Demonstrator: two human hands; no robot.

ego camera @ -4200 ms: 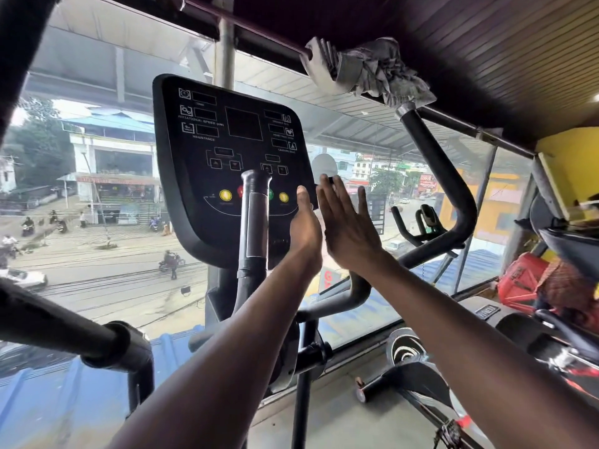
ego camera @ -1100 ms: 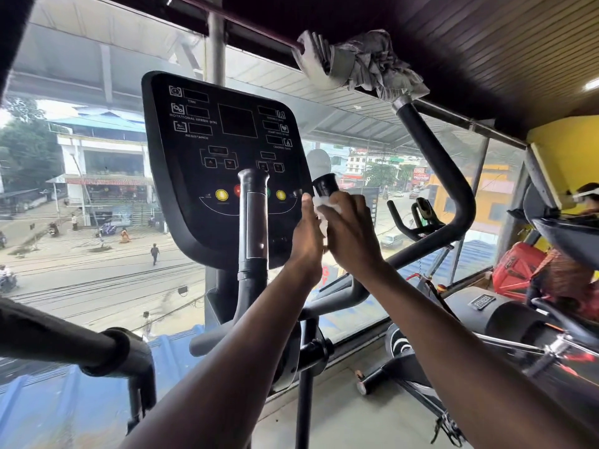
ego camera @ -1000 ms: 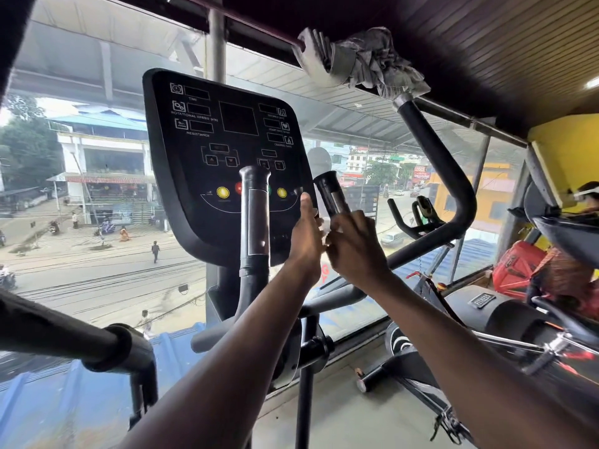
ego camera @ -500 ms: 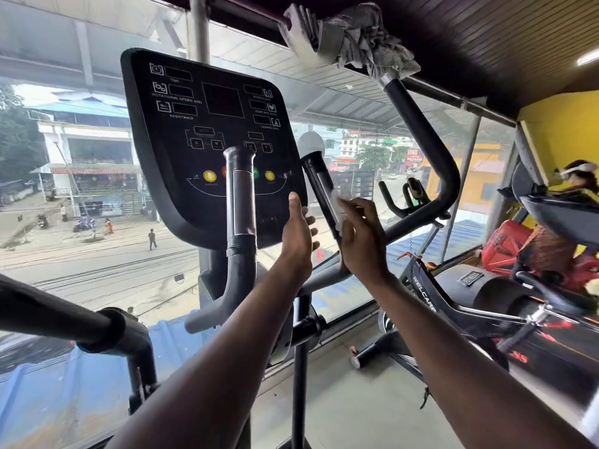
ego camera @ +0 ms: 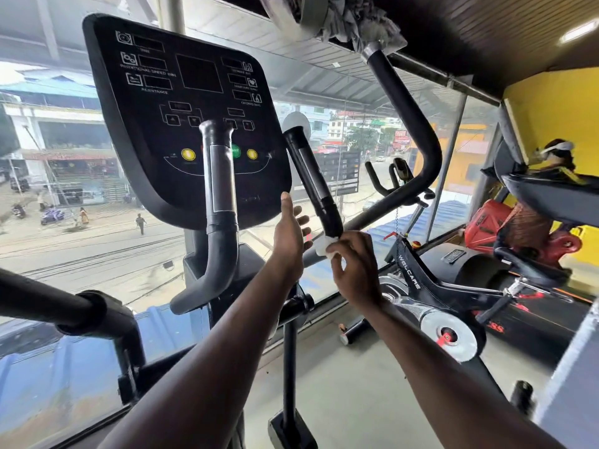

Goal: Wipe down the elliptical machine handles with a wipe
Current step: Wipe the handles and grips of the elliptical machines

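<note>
Pinching wipe (ego camera: 321, 246) at base of inner handle (ego camera: 312, 176), right hand (ego camera: 355, 265) fingers curled; left hand (ego camera: 290, 233) released alongside. Risking wipe slipping off from loose pinch, upper grip left unwiped.

— What's that wipe (ego camera: 325, 245) like?

— Small, white, crumpled into a wad. It's pressed against the base of the right inner handle (ego camera: 311, 177), at about five o'clock from the handle's top.

— And that handle?

— A black tube with a glossy strip along its grip, tilted so its capped top leans toward eleven o'clock, just right of the console.

— The other inner one?

— The left inner handle (ego camera: 220, 202) stands nearly upright in front of the console, black with a grey sleeve midway, curving down toward seven o'clock.

— Any bigger handles?

— The right swing handle (ego camera: 411, 124) rises toward twelve o'clock, bent. The left swing handle (ego camera: 48, 301) crosses at nine o'clock.
</note>
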